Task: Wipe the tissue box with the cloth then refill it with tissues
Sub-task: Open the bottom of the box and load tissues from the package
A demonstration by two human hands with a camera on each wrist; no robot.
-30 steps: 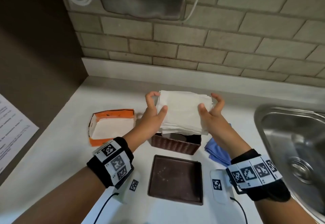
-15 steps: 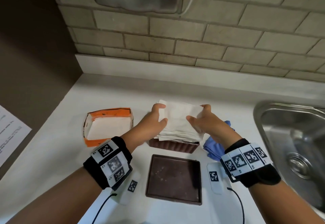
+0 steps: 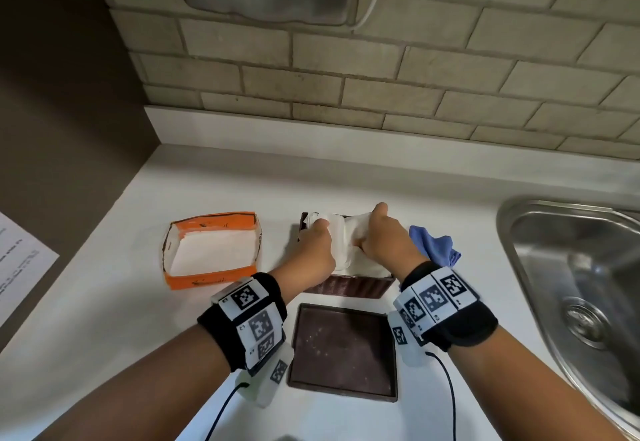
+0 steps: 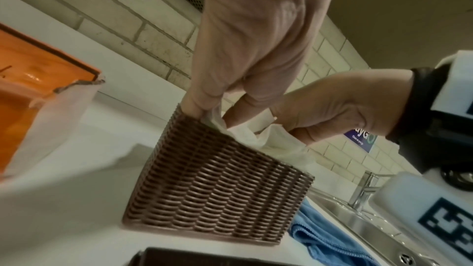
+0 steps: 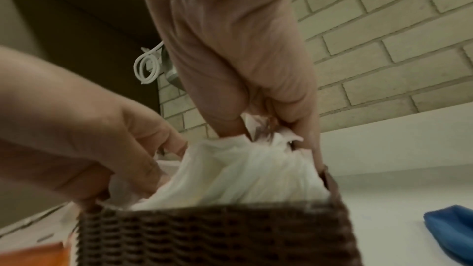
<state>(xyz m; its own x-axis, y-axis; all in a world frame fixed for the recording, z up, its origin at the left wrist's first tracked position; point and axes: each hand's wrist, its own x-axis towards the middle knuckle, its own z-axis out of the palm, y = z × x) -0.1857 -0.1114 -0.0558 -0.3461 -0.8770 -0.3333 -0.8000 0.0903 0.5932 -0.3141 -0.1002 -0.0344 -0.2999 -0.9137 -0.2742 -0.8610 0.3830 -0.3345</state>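
Both hands (image 5: 230,64) in white tissues (image 5: 243,177) atop brown woven box (image 5: 217,236)

Brown woven-textured plastic tissue box (image 4: 217,185), soft crumpled white paper tissues (image 5: 245,171), fuzzy blue cloth (image 3: 434,245), glossy orange cardboard carton (image 3: 211,278), shiny steel sink (image 3: 568,267), smooth matt white counter (image 3: 104,302), rough brick wall (image 3: 381,77).

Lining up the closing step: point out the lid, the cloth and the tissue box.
lid (image 3: 343,350): head view, middle of its flat top.
cloth (image 3: 436,246): head view, its bunched folds.
tissue box (image 4: 217,189): left wrist view, woven side wall.
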